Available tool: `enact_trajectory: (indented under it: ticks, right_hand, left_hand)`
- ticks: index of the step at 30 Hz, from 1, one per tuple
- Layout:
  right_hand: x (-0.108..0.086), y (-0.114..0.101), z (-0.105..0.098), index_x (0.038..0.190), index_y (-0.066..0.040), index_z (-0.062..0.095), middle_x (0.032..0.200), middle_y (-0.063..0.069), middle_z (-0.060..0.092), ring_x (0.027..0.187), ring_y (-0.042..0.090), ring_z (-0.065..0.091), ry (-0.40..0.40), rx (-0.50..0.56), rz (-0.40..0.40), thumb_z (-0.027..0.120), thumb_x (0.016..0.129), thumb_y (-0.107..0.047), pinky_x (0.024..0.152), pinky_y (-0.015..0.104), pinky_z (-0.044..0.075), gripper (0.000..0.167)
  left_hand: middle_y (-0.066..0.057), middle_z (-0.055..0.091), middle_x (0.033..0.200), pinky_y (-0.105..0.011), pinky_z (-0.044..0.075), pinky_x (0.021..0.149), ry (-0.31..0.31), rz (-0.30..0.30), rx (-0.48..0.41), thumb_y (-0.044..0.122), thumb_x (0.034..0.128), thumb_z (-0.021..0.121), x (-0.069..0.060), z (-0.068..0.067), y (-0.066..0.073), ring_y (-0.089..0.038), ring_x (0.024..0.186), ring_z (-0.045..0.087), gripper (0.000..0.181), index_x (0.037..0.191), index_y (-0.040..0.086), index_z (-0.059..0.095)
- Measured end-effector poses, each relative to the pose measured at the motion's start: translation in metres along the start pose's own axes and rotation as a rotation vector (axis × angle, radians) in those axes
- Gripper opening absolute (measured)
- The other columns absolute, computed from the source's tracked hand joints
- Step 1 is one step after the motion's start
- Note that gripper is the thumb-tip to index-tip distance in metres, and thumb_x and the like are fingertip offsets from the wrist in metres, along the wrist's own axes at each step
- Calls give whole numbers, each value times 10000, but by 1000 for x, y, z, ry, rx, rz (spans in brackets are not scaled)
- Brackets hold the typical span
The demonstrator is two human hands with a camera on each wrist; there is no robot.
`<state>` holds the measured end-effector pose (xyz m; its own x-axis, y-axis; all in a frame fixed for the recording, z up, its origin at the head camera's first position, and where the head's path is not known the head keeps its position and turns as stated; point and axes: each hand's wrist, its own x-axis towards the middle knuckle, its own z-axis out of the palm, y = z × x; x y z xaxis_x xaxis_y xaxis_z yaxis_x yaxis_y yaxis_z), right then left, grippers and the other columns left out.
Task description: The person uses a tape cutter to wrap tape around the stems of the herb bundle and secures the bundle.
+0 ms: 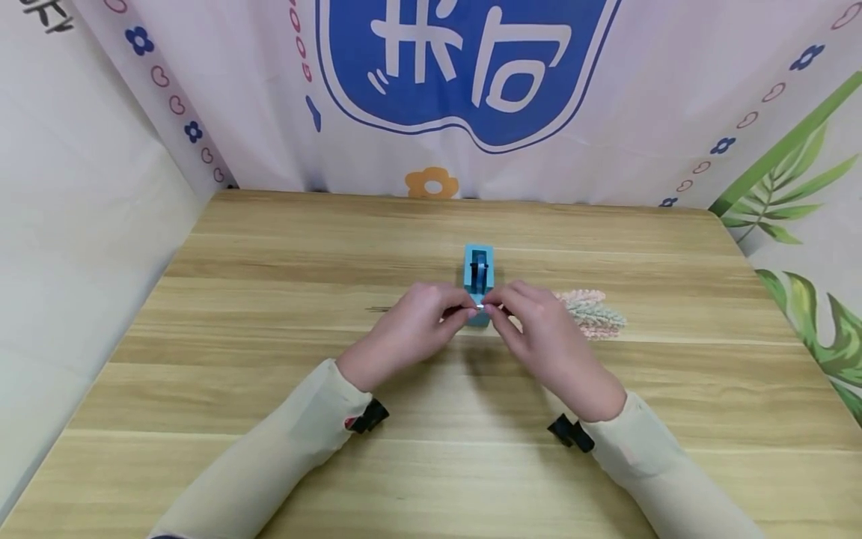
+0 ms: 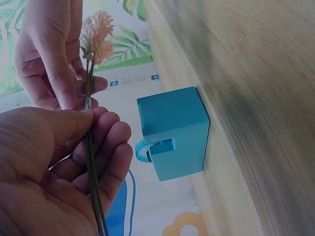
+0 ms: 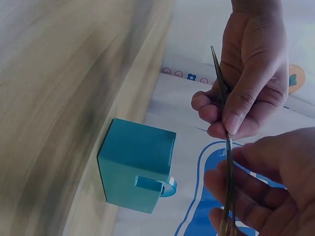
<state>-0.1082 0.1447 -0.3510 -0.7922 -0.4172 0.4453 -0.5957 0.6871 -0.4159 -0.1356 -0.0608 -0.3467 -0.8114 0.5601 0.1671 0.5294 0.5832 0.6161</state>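
Note:
Both hands meet in the middle of the head view, over the front of a blue tape dispenser [image 1: 479, 248]. Between them runs a bunch of artificial flowers [image 1: 595, 314], its pink and pale green heads to the right and thin stems to the left. My left hand [image 1: 417, 318] pinches the stems between thumb and fingers. Close beside it, my right hand [image 1: 552, 344] holds the stems nearer the flower heads with its fingertips. A short shiny band, which looks like clear tape [image 2: 88, 103], lies around the stems between the two hands. The right fingertips are partly hidden in the left wrist view.
The dispenser stands on a wood-grain table [image 1: 269, 359], just beyond the hands. A printed curtain [image 1: 269, 150] hangs along the far edge, with white cloth at the left and leaf-patterned cloth at the right. Black wrist cameras sit at both cuffs.

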Motion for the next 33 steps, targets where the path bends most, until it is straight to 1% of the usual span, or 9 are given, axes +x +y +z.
enact_trajectory:
  ticks: [3, 5, 8, 13, 16, 20, 24, 29, 33]
  right_hand:
    - [0, 0, 0, 1039, -70, 761, 951, 32, 757, 772, 149, 639, -26, -17, -31, 729, 982, -88, 802, 412, 534, 68]
    - [1, 0, 0, 1038, -68, 766, 935, 31, 760, 766, 142, 637, -47, -27, -32, 732, 980, -93, 816, 420, 535, 72]
    - [1, 0, 0, 1052, -70, 771, 940, 27, 761, 783, 140, 644, -98, -38, -10, 720, 990, -99, 799, 402, 537, 86]
    - [3, 0, -1, 1084, -64, 771, 977, 35, 759, 806, 128, 647, -205, -36, 44, 686, 1017, -115, 733, 324, 547, 120]
    - [5, -1, -1, 1079, -61, 770, 964, 31, 750, 780, 119, 629, -236, -45, 61, 675, 1024, -124, 709, 300, 537, 126]
    - [6, -2, -3, 1064, -68, 765, 924, 10, 727, 723, 108, 577, -257, -60, 81, 667, 1032, -144, 670, 279, 500, 128]
    - [7, -2, -3, 1055, -82, 763, 909, -5, 720, 710, 104, 559, -266, -82, 85, 666, 1036, -164, 659, 270, 482, 128]
    - [9, -2, -3, 1053, -90, 761, 902, -9, 724, 720, 106, 573, -256, -110, 72, 672, 1033, -174, 667, 290, 494, 124]
    - [9, -2, -2, 1017, -90, 759, 884, -7, 724, 717, 103, 591, -228, -117, 41, 696, 1015, -163, 668, 300, 511, 96]
  left_hand:
    - [-67, 778, 955, -248, 508, 676, 0, 2, -1, 108, 1015, 689, 0, 0, 0, -131, 738, 584, 135, 1075, 47, 794]
    - [-68, 779, 962, -247, 510, 679, 2, 3, -2, 107, 1015, 689, 0, 0, 0, -128, 743, 588, 134, 1074, 47, 793]
    - [-53, 776, 975, -250, 523, 700, 8, 11, 10, 107, 1015, 689, -1, 1, 0, -121, 771, 604, 128, 1065, 51, 792]
    - [-40, 771, 1004, -275, 562, 768, 22, 28, 31, 98, 1009, 695, -2, 4, 1, -122, 847, 651, 111, 1050, 57, 789]
    - [-38, 770, 1008, -287, 573, 793, 30, 22, 22, 89, 1003, 701, -2, 4, 3, -126, 868, 661, 96, 1038, 65, 787]
    - [-37, 770, 1015, -294, 580, 809, 34, 8, 16, 87, 999, 705, -2, 5, 4, -127, 879, 664, 89, 1031, 73, 787]
    - [-36, 771, 1027, -295, 582, 816, 30, -19, 12, 83, 1000, 703, -1, 5, 5, -127, 886, 665, 96, 1042, 72, 789]
    - [-40, 770, 1019, -298, 578, 800, 20, -50, -4, 83, 1000, 702, 0, 6, 5, -130, 871, 655, 104, 1048, 59, 791]
    - [-50, 764, 988, -278, 554, 746, 12, -51, -7, 91, 1000, 706, 0, 6, 4, -135, 822, 624, 103, 1039, 47, 790]
